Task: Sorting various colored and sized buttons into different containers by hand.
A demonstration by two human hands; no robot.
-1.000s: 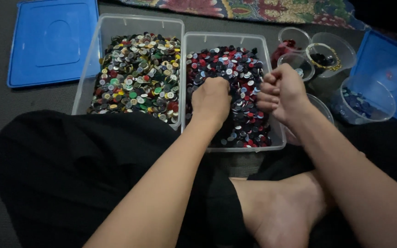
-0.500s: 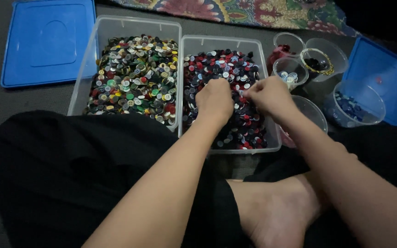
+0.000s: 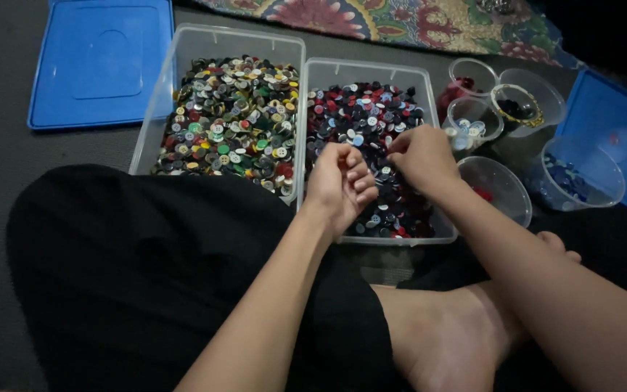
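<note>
Two clear plastic bins stand side by side on the floor before my crossed legs. The left bin (image 3: 155,123) is full of mixed light and coloured buttons. The right bin (image 3: 369,70) holds mostly dark, red and blue buttons. My left hand (image 3: 340,183) hovers over the right bin with its fingers curled in, seemingly cupping a few buttons. My right hand (image 3: 421,158) reaches into the same bin, fingertips pinched down on the button pile near the left hand.
Several small clear cups sit to the right: one with white buttons (image 3: 473,124), one with dark ones (image 3: 527,101), one with blue ones (image 3: 573,176), one nearly empty (image 3: 498,190). Blue lids lie at top left (image 3: 101,62) and far right (image 3: 615,138). A patterned rug (image 3: 400,20) runs behind.
My right hand came down from beside the cups into the right bin, toward my left hand. My left hand turned from resting on the buttons to a curled, lifted pose.
</note>
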